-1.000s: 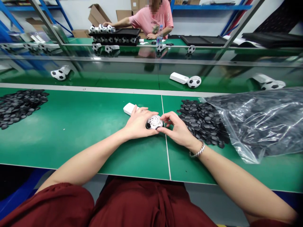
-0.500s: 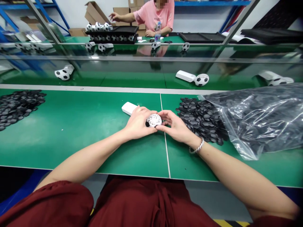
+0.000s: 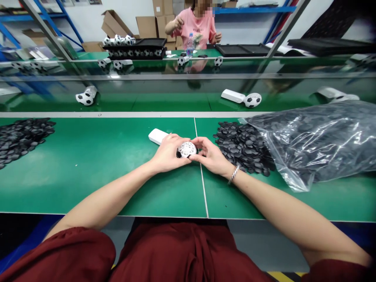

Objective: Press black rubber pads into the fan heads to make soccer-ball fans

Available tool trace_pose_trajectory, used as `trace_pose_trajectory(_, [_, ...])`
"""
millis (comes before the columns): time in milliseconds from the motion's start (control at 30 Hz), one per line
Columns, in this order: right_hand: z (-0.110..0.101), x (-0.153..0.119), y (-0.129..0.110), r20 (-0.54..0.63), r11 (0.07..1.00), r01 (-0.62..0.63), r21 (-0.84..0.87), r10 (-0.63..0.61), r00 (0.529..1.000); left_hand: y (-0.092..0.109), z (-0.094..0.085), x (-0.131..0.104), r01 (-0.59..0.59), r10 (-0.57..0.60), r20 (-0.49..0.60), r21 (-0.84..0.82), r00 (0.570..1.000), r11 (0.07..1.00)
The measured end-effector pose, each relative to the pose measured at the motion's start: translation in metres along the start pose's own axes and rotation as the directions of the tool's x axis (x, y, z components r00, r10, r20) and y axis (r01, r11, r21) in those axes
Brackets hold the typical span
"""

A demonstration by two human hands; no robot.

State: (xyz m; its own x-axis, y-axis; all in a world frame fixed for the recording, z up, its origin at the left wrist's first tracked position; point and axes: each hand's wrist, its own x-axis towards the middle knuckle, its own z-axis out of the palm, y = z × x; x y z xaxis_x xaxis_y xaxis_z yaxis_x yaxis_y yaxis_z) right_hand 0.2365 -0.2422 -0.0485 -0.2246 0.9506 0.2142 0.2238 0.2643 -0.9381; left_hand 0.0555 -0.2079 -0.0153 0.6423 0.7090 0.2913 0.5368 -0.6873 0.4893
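Item: white lattice ball head point(image 3: 187, 149), handle point(image 3: 158, 136) behind. L hand point(image 3: 168, 154) clasps it; R hand point(image 3: 209, 155) pinches rim. Black pieces point(image 3: 243, 145) just right of ball. Best: steady w/ L, press evenly.

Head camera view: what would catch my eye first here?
Both hands meet at the middle of the green table: the left hand and right hand hold a white football-shaped ball. Right of them lies a heap of black pieces, spilling from a clear plastic bag.
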Motion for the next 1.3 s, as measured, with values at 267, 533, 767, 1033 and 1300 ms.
trace_pose_trajectory(267, [-0.045,0.021,0.001,-0.123,0.919,-0.046,-0.392,-0.002,0.992,0.004,0.003,-0.003,-0.010,0.008,0.077,0.025,0.997,1.000])
trace_pose_trajectory(533, [-0.076,0.025,0.021,-0.126,0.340,-0.117,-0.933,-0.003,0.992,0.004,0.003,-0.007,-0.010,0.016,0.149,-0.042,0.989,0.999])
trace_pose_trajectory(767, [-0.071,0.021,0.010,-0.109,0.253,-0.112,-0.961,0.027,0.994,0.003,0.012,-0.009,0.032,-0.020,0.081,-0.151,0.996,0.988])
trace_pose_trajectory(1033, [-0.069,0.019,0.011,-0.029,0.303,-0.010,-0.953,-0.057,0.998,-0.003,-0.003,-0.006,0.005,0.039,0.167,-0.252,0.985,0.968])
trace_pose_trajectory(1300, [-0.052,0.009,0.000,-0.038,0.669,0.163,-0.725,-0.274,0.961,-0.002,0.011,-0.006,-0.037,0.050,0.035,-0.303,0.998,0.952])
